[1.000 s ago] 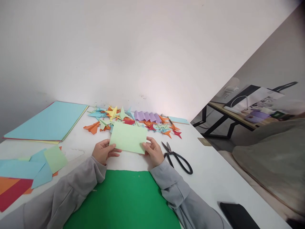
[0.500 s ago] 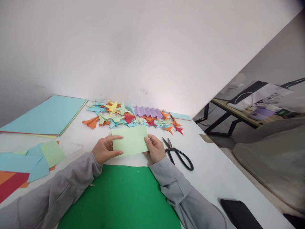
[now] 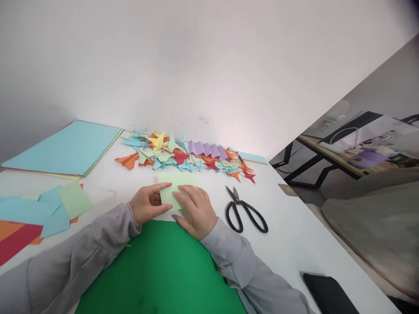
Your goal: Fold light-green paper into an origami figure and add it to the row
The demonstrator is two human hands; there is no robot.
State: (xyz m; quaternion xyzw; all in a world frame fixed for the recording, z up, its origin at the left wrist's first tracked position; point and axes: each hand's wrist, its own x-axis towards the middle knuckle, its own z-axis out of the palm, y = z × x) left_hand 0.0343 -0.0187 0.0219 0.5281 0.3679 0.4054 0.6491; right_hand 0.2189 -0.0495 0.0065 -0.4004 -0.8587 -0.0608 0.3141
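A light green sheet of paper (image 3: 166, 194) lies near the middle of the white table, just past the edge of a green mat (image 3: 160, 266). The left edge of the sheet is between the thumb and forefinger of my left hand (image 3: 147, 203), which are spread apart over it. From the right, my right hand (image 3: 195, 208) rests on the sheet with its fingers extended, covering its right part. Black-handled scissors (image 3: 238, 205) lie to the right of my right hand, their blades slightly parted.
Folded paper shapes (image 3: 160, 152) and a purple pleated strip (image 3: 207, 149) line the wall. Large blue sheets (image 3: 72, 146) are stacked back left, smaller coloured pieces (image 3: 26, 213) nearer. A black flat object (image 3: 329, 292) is at the front right.
My right hand has moved left from the sheet's right edge onto the paper, and its fingers have stretched out. My left hand keeps its place at the left edge. The view has shifted slightly.
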